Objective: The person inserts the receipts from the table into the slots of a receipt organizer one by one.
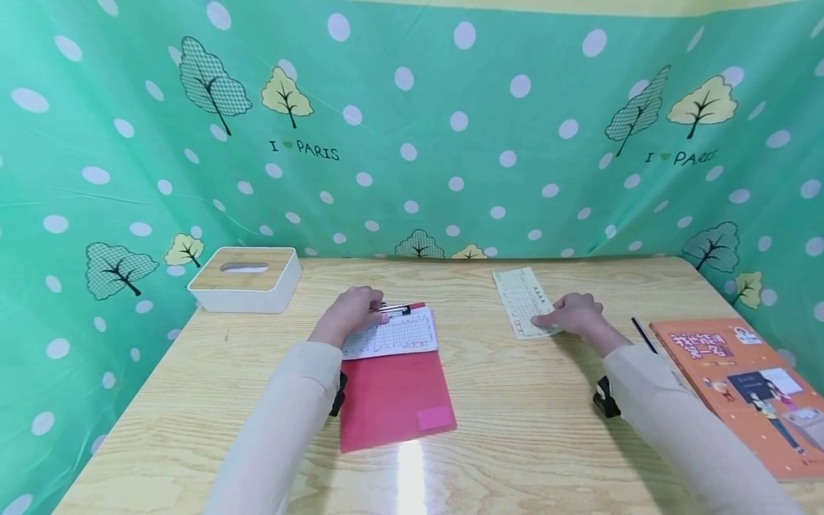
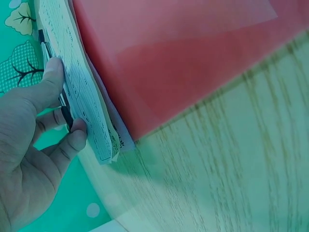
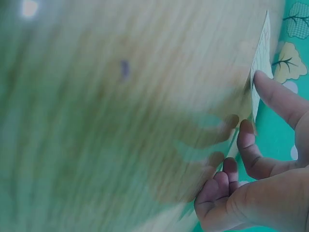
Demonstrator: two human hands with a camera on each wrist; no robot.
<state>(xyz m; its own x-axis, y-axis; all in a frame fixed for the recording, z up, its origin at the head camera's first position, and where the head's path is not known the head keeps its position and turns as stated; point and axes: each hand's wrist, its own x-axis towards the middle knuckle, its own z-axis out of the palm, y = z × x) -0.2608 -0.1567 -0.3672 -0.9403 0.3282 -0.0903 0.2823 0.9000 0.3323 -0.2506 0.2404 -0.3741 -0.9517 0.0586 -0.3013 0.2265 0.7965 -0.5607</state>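
Note:
A red clipboard point(image 1: 395, 397) lies on the table, with a stack of printed form slips point(image 1: 399, 336) at its clip end. My left hand point(image 1: 352, 313) grips the metal clip point(image 1: 395, 310); in the left wrist view the thumb point(image 2: 54, 75) rests against its wire, beside the top slip, with bent fingers behind it. Farther right, a pale printed slip point(image 1: 518, 297) lies on the table. My right hand point(image 1: 576, 315) is at its near right corner. In the right wrist view the thumb point(image 3: 275, 94) touches the slip, apart from the bent index finger point(image 3: 248, 145) at its edge.
A white tissue box point(image 1: 247, 297) with a wooden lid stands at the back left. At the right lie an orange book point(image 1: 753, 400) and a dark pen point(image 1: 644, 335) beside it. A green patterned curtain point(image 1: 438, 129) hangs behind the table point(image 1: 502, 429).

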